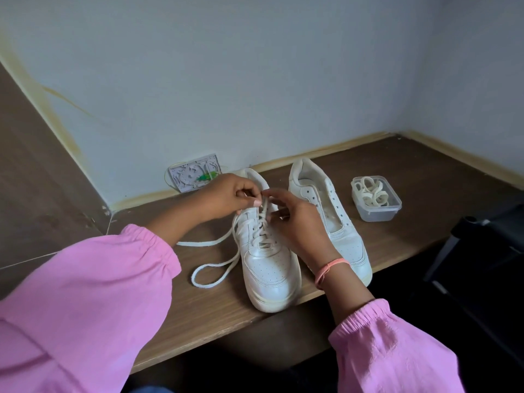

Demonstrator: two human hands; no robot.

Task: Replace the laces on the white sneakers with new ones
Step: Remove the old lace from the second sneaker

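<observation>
Two white sneakers stand side by side on the wooden bench, long axes running from the near edge toward the wall, toes toward the person. The laced sneaker sits left of the unlaced sneaker. Above its upper eyelets, the left hand has its grip pinched on the lace; the right hand has fingers curled at the lace, pinching it. Loose lace ends trail left. A clear plastic container holds coiled laces.

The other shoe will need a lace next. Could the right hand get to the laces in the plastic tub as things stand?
Probably yes. The tub stands lidless beyond the unlaced sneaker, nothing covering it. But the right hand now pinches the lace, so must let go first.
</observation>
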